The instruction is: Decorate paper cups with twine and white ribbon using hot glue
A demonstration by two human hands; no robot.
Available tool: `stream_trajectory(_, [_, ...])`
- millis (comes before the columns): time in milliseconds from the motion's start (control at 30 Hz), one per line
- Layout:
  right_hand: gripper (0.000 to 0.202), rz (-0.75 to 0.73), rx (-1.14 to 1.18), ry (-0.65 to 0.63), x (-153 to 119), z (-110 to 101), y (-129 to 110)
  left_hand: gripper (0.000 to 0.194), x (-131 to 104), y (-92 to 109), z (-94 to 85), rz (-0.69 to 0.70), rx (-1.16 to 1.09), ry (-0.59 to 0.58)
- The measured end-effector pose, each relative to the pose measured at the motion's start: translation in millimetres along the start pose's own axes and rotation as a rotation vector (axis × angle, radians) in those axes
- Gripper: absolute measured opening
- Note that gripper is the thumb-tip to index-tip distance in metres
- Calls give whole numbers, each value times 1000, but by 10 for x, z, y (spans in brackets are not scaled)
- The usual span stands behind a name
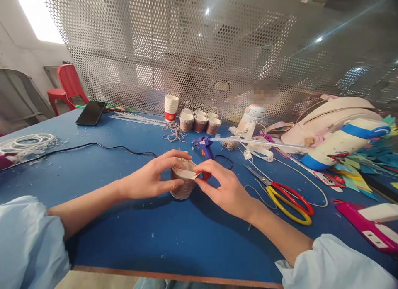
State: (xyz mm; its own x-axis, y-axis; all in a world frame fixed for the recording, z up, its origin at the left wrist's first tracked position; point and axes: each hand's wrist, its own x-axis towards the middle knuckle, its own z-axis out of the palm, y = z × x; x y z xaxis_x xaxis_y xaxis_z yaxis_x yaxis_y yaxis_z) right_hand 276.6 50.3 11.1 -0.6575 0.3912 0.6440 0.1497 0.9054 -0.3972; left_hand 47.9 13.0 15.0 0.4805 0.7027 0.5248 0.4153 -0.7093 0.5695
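A small round cup wrapped in grey-brown cord (182,190) stands upright on the blue table in front of me. My left hand (158,175) grips it from the left, thumb on the near side and fingers over the far rim. With thumb and forefinger, my right hand (225,185) pinches a pale strip (187,174) at the cup's right rim. Just behind the cup lies a blue glue gun (203,146) with a long clear glue stick. Red-and-yellow-handled scissors (280,195) rest to the right of my right hand.
Several cord-wrapped little buckets (200,122) and stacked paper cups (171,108) stand at the back. A phone (91,113) and coiled white cord (26,143) lie left. On the right are a bottle (338,144), a pale bag (336,110) and a pink power strip (367,227).
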Motion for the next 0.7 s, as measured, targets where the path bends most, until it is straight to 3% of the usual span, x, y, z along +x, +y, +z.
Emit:
stream_trajectory(200, [11, -56, -36, 24, -37, 63, -19, 9, -53, 8, 79, 111, 54, 52])
stream_trajectory(400, [15, -184, -204, 112, -86, 99, -18, 13, -117, 30, 107, 164, 183, 56])
stream_trajectory(700, [20, -425, -515, 83, -172, 73, 26, 16, -189, -40, 145, 334, 392, 111])
